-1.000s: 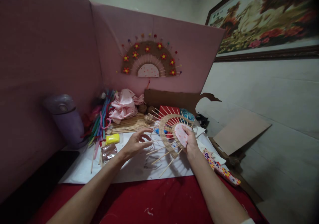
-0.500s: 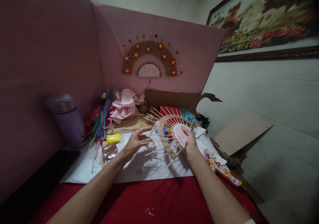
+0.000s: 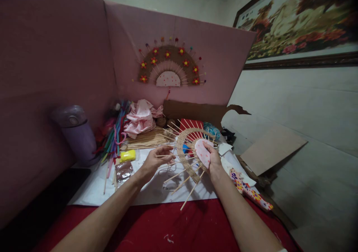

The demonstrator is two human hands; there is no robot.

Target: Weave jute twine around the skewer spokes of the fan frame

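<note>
One purple bottle [image 3: 77, 138] stands at the far left, beside a bundle of coloured pipe cleaners [image 3: 115, 132]; a yellow packet [image 3: 128, 155] and a brown packet [image 3: 124, 171] lie next along on white paper [image 3: 95, 193]. The left hand [image 3: 156, 160] is among the stick ends of a half-round fan [image 3: 180, 147], its fingers loosely curled; whether they pinch a stick cannot be told from this angle. Behind it, pink cloth [image 3: 141, 117] lies heaped near loose thin sticks [image 3: 140, 143]. Right of centre, the fan is held tilted above the paper — a woven band [image 3: 192, 174] of twine crossing sticks [image 3: 192, 190] that spread from a spotted base [image 3: 201, 152]. The right hand [image 3: 214, 160] grips that base, thumb across its face, the other fingers mostly out of sight. The piece looks light, its base firm and its twine slightly pliable; the bare stick ends are probably stiff but easily snapped or pulled askew. The base seems the safest hold — a second grip would best sit close to the band, away from the tips. Farther right lies a flower-patterned strip [image 3: 255, 196].
</note>
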